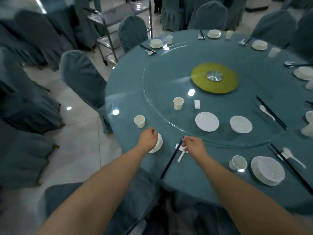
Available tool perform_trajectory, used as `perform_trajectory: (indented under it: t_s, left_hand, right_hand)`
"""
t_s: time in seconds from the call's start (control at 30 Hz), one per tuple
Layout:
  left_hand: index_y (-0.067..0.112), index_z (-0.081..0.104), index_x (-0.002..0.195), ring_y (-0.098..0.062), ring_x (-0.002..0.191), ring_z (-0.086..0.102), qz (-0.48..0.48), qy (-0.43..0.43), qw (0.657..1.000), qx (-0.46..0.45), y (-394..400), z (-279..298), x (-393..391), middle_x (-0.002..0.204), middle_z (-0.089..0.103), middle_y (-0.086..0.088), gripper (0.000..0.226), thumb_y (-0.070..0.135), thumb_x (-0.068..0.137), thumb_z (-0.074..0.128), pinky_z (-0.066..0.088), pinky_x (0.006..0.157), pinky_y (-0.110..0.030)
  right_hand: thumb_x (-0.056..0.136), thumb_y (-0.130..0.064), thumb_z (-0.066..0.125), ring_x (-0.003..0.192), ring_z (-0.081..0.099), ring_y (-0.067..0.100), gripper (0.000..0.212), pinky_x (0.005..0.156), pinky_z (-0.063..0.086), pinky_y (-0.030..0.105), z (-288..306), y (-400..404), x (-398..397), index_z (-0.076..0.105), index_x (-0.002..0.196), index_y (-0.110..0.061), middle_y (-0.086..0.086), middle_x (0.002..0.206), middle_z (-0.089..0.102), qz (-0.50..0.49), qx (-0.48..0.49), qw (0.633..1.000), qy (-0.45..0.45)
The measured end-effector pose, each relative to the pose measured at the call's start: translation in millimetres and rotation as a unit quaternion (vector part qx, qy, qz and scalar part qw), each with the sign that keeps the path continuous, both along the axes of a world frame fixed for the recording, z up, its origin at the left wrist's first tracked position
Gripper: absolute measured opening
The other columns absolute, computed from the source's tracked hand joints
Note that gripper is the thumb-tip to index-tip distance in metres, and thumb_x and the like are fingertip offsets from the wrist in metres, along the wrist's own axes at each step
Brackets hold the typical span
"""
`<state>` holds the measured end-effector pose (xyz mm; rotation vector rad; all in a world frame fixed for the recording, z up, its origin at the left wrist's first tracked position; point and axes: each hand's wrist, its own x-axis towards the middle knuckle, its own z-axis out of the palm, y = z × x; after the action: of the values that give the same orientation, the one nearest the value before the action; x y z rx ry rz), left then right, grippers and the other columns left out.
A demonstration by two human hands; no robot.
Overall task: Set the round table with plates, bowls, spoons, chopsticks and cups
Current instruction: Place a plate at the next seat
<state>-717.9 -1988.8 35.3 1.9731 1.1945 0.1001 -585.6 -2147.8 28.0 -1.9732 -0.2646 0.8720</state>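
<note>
your left hand (147,139) sits curled over the white bowl and plate (157,143) at the near-left edge of the round desk (128,99), fingers bent around the rim — a holding grip. your right hand (193,144) is just beside it, fingertips pinched at the top end of the black chopsticks (171,160) that slant toward you; whether it pinches the chopsticks or the white spoon (181,156) lying under it, you cannot tell. a small white rest (177,146) lies touching the chopsticks.

to your right, a finished setting: cup (238,163), plate with bowl (267,170), a second spoon (293,156) and chopsticks pair (291,168). a paper cup (139,121) stands just beyond your left hand.

on the glass turntable (160,77), spare pieces wait — a loose plate (207,121), a loose bowl (240,124), another paper cup (178,103), a small white box (197,103), a spare spoon (266,112) and long chopsticks (271,112). no writing on any of them can be read.

the green mat (199,82) with a metal hub (214,76) marks the centre. settings ring the far edge, with covered chairs (81,77) and a steel trolley (108,39) behind.
</note>
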Motion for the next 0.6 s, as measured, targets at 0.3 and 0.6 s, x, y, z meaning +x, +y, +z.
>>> perform_trajectory:
  t_s: [0.3,0.6]
  left_hand:
    - [0.014,0.059,0.113,-0.025,0.101,0.058,0.04,0.024,0.998,0.03,-32.6,67.5,-127.9,0.11,0.065,-0.005,0.026,0.029,0.098,0.044,0.038,0.079,-0.026]
    - [0.018,0.057,0.096,-0.021,0.088,0.063,0.118,-0.038,0.992,0.013,22.6,92.9,-281.2,0.094,0.064,-0.001,0.016,0.03,0.095,0.046,0.053,0.076,-0.035]
  right_hand:
    - [0.096,-0.027,0.048,0.053,0.053,0.015,0.027,0.052,0.04,0.024,52.3,4.7,-100.4,0.064,0.08,-0.013,0.004,0.074,0.065,0.066,0.036,0.997,-0.005]
    - [0.097,-0.024,0.047,0.055,0.054,0.016,0.027,0.051,0.039,0.022,71.4,84.2,-243.7,0.066,0.083,-0.011,0.007,0.076,0.065,0.124,0.056,0.99,-0.022]
